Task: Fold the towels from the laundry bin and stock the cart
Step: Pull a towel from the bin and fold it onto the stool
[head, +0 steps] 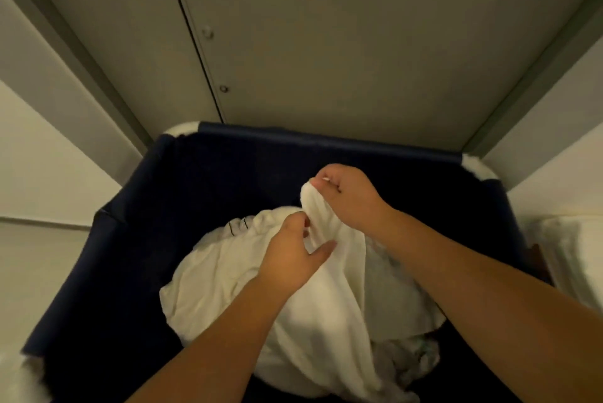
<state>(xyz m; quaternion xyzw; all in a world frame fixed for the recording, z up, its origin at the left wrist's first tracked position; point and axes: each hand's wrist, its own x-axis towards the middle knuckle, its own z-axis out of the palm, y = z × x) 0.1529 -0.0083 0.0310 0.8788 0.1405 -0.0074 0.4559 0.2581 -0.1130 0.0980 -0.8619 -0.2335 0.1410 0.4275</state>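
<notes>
A dark blue fabric laundry bin point(137, 200) fills the lower middle of the head view. Inside it lies a heap of white towels point(212, 275). My right hand point(350, 195) is shut on a bunched edge of the top white towel point(329, 298) and holds it lifted above the heap. Just below and to the left, my left hand point(293, 255) pinches the same towel along its edge. The towel hangs down from both hands into the bin. Greyish laundry point(401, 360) shows under the heap at the lower right.
A pale cabinet door point(326, 43) with a vertical seam and two round fittings stands right behind the bin. Light walls close in on both sides. A white towel-like pile point(571, 259) sits at the right edge beside the bin.
</notes>
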